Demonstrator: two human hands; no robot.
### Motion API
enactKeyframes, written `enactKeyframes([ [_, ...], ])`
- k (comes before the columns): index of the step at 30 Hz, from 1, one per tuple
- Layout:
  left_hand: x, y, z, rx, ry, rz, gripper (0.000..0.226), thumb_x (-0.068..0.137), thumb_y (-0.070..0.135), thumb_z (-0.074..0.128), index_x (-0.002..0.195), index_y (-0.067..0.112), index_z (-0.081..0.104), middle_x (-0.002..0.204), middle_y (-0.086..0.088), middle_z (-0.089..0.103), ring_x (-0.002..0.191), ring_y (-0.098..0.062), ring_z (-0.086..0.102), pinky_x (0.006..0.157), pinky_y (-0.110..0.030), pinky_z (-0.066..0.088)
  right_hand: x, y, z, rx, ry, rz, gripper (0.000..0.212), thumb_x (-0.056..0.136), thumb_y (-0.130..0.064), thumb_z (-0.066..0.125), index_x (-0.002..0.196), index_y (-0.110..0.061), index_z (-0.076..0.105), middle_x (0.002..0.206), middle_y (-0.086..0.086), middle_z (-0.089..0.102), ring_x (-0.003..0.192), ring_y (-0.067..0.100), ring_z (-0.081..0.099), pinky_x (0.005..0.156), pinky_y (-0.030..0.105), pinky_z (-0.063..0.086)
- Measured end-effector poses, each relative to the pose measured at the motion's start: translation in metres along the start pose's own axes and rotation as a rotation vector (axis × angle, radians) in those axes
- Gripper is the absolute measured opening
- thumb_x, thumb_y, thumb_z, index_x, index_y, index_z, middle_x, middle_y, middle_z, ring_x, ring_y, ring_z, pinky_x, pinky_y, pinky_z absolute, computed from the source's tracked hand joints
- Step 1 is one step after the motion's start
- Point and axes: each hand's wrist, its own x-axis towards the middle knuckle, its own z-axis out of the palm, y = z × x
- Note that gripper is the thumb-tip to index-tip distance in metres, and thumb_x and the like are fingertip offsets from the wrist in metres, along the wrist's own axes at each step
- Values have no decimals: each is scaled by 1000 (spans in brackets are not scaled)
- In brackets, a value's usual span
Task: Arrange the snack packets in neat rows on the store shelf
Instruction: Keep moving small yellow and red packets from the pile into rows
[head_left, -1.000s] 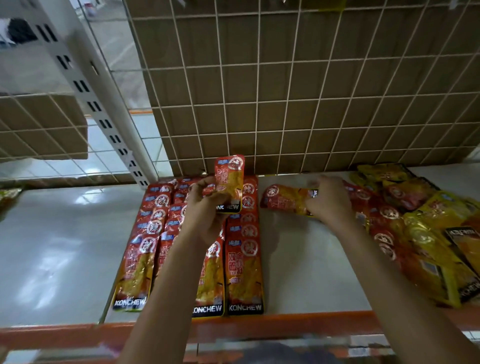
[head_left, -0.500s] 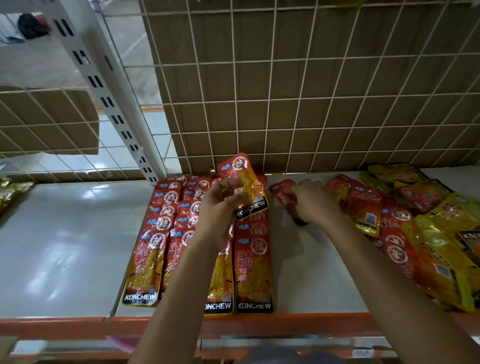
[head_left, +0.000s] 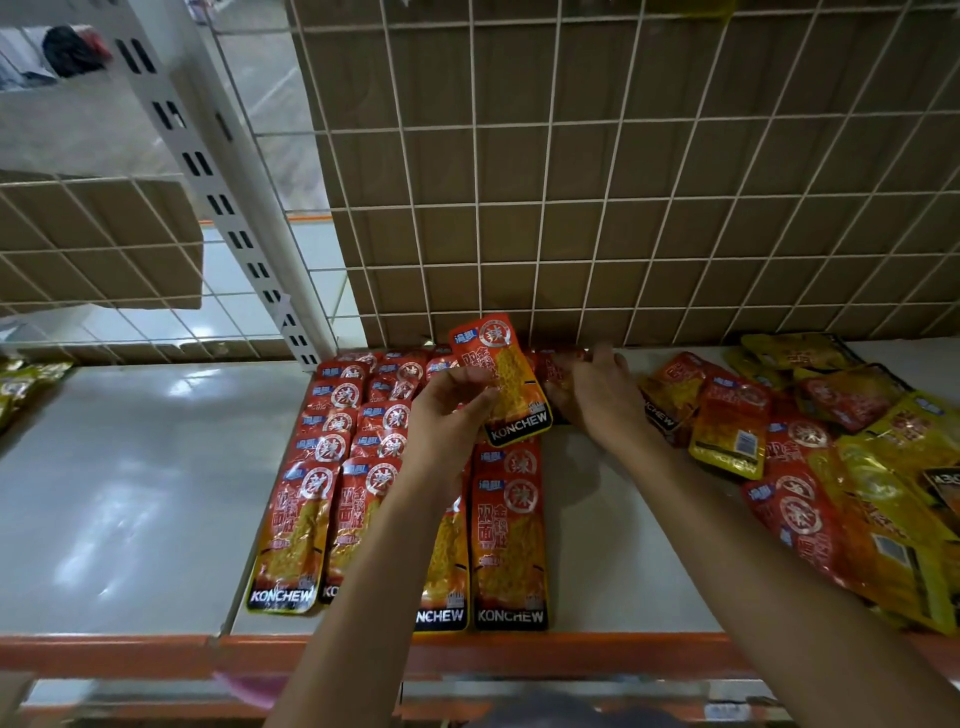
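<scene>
A left hand (head_left: 448, 415) is seen at the centre of the frame, its fingers and thumb curled round the lower left edge of a raised packet (head_left: 503, 379). This packet is red and orange with a black KONCHEW band at the bottom, and it is held upright, tilted a little to the left and lifted clear of the shelf (head_left: 130, 493). Just to its right, a right hand (head_left: 597, 397) is stretched to the back of the shelf, with its fingers bent over a second red packet (head_left: 558, 366). That packet is pinched between thumb and fingers and is largely hidden by the hand. Below and to the left of the hands, rows of red packets (head_left: 332, 499) are laid flat on the white shelf, overlapped from back to front in straight columns, with the nearest ones close to the orange front rail (head_left: 104, 654). At the right of the frame a loose heap (head_left: 810, 467) of red and yellow packets is spread without order, some face down. A bare strip of shelf is left between the rows and the heap. Behind the shelf a white wire grid (head_left: 623, 208) is set against brown board, and a slotted white upright (head_left: 218, 171) is slanted across the upper left. A few greenish packets (head_left: 21, 384) are visible at the far left edge.
</scene>
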Motion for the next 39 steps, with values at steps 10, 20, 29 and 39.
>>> enactKeyframes([
  [10, 4, -1, 21, 153, -31, 118, 19, 84, 3, 67, 90, 13, 52, 85, 0, 64, 71, -7, 63, 62, -21, 51, -34, -14, -16, 987, 70, 1, 37, 93, -29, 57, 127, -16, 51, 109, -2, 63, 99, 11, 62, 84, 30, 52],
  [20, 16, -22, 21, 1377, 89, 601, 25, 89, 15, 58, 113, 9, 61, 116, -10, 62, 112, -31, 51, 85, -41, 45, -19, 2, -11, 550, 107, 204, 58, 97, -12, 41, 149, -28, 20, 139, 11, 48, 118, 30, 53, 92, 36, 46],
  [29, 15, -28, 21, 1446, 49, 478, 32, 95, 18, 46, 126, 15, 54, 131, -3, 55, 122, -25, 43, 96, -38, 40, -27, -9, 8, 130, 115, 156, 47, 98, -25, 38, 142, -14, 27, 129, 17, 47, 117, 34, 47, 82, 44, 50],
  [39, 15, -29, 22, 1425, 54, 454, 31, 97, 21, 44, 126, 18, 53, 130, -1, 55, 118, -24, 47, 94, -36, 42, -33, -2, 6, 83, 138, 122, 46, 97, -34, 41, 140, -20, 37, 129, 17, 40, 121, 33, 40, 82, 35, 46],
])
